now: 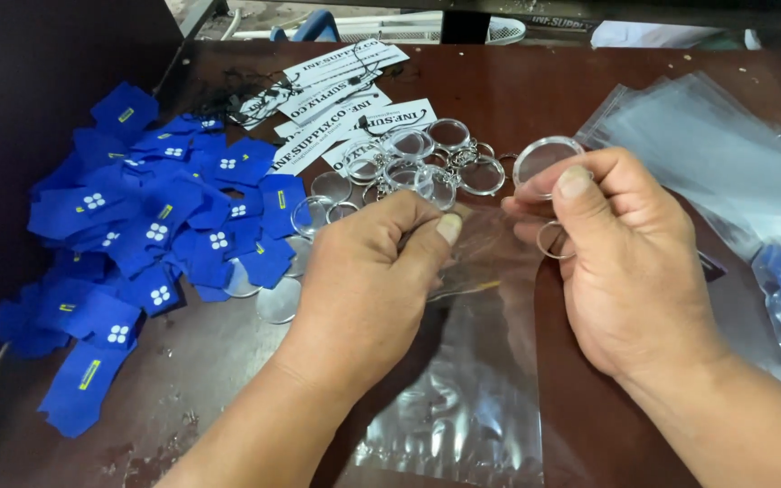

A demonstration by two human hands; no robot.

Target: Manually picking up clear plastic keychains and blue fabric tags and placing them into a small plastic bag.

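Risk: left hand [368, 280] pinches the mouth of the clear plastic bag [472, 380] above the dark brown surface [517, 99], right hand [621, 262] pinches a round clear acrylic keyring [546, 160]; slick film may slip, dropping it.

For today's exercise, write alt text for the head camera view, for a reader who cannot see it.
Two bare hands work a clear plastic bag over a brown table; the left hand pinches its top while the right hand holds a clear round keyring. Blue fabric tags lie left.
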